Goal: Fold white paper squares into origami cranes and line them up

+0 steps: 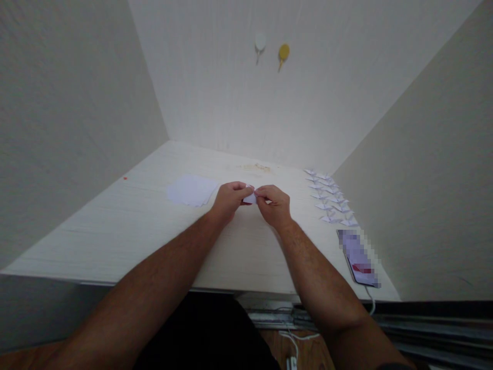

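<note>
A small folded piece of white paper [250,198] is held between my two hands above the middle of the white table. My left hand [232,197] pinches its left side, thumb on top. On the right side, my right hand [273,202] grips the paper with thumb and fingertips. The fingers cover much of the paper, so its exact folded shape is hidden. To the left of my hands lies a loose stack of white paper sheets [191,190]. Several folded white paper cranes [327,198] stand in two rows to the right.
A phone [358,259] with a white cable [371,299] lies near the table's right front corner. Walls enclose the table [127,231] at left, back and right. Two round hooks, one white [260,42] and one yellow [284,51], are on the back wall.
</note>
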Demonstrator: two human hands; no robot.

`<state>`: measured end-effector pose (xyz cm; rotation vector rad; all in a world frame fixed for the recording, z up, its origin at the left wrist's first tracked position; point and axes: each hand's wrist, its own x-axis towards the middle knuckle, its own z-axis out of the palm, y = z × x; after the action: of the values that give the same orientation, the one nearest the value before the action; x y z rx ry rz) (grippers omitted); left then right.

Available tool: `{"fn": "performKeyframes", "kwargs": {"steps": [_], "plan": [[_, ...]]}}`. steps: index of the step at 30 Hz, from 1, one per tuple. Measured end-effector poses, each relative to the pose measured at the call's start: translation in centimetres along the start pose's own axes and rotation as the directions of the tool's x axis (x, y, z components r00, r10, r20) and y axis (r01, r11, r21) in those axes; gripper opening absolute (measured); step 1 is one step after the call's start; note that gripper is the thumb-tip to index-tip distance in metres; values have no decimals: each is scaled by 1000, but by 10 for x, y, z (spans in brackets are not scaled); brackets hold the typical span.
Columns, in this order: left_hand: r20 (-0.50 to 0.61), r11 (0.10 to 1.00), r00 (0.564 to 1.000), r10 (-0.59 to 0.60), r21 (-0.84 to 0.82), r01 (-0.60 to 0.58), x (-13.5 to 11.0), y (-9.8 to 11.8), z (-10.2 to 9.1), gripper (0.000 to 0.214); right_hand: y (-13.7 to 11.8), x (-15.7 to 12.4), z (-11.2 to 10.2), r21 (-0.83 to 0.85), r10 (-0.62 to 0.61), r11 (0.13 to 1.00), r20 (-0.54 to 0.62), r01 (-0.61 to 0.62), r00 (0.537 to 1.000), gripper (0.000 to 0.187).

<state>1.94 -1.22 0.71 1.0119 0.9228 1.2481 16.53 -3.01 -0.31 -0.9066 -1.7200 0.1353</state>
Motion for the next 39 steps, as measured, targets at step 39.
{"fn": "performKeyframes", "kwargs": {"steps": [39], "plan": [[-10, 992, 994, 107, 64, -106, 2, -4, -2, 25, -5, 7, 2, 224, 611, 758, 84, -612, 787, 12]]}}
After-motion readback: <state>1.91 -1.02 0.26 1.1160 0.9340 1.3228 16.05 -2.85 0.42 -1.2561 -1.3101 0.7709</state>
